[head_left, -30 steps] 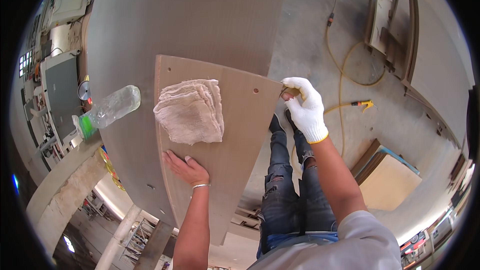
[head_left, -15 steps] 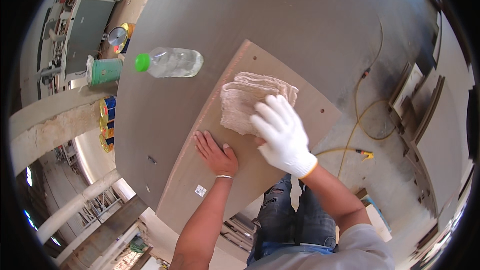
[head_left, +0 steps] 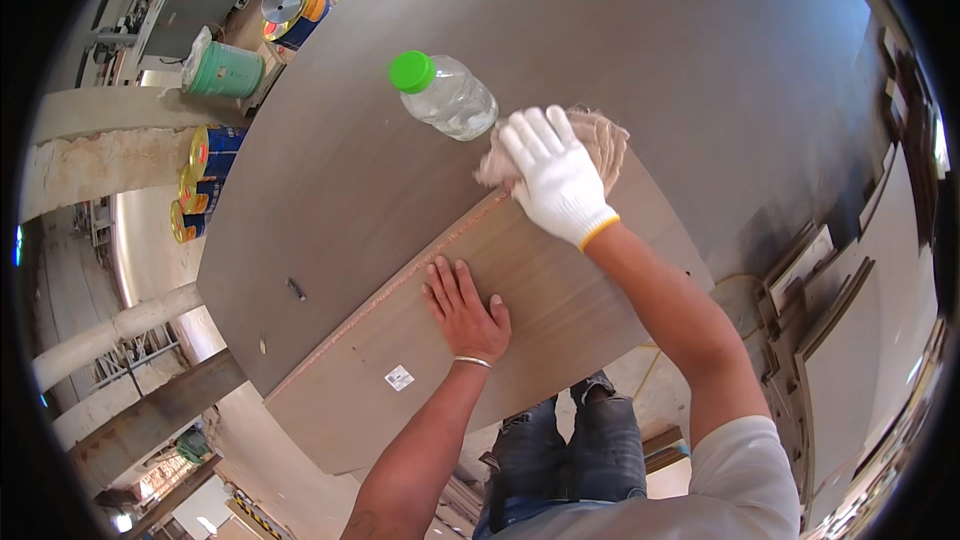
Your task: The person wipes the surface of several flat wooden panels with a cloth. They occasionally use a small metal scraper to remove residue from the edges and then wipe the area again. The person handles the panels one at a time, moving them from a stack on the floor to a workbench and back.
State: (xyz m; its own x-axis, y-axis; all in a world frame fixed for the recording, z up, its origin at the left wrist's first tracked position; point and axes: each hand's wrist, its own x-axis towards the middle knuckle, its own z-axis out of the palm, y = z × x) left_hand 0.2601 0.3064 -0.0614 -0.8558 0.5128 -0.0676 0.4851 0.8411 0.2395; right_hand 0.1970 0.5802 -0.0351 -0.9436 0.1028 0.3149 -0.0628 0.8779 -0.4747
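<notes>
My left hand [head_left: 467, 315], bare with a thin band at the wrist, lies flat with its fingers apart on a grey-brown board [head_left: 575, 310]. Under my right hand [head_left: 555, 175], in a white knitted glove, is a folded beige cloth [head_left: 610, 145]. The gloved hand holds this cloth over the board's far edge; part of it and the tucked fingertips cannot be made out. Just beyond the cloth, a clear plastic bottle [head_left: 455, 105] with a green cap and some clear liquid lies on the large grey table [head_left: 330, 190]. A small white label [head_left: 399, 378] sticks to the board.
A small dark piece [head_left: 296, 289] rests on the table left of the board. Beyond the table's left edge stand a green bucket [head_left: 225, 70] and several blue-and-yellow cans [head_left: 212, 155]. Flat panels [head_left: 850, 330] are stacked at the right, near a yellow hose [head_left: 648, 375].
My gloved hand has pushed the cloth away from me to the board's far edge, where it now bunches. My left hand stays flat on the board. The view has shifted and turned.
</notes>
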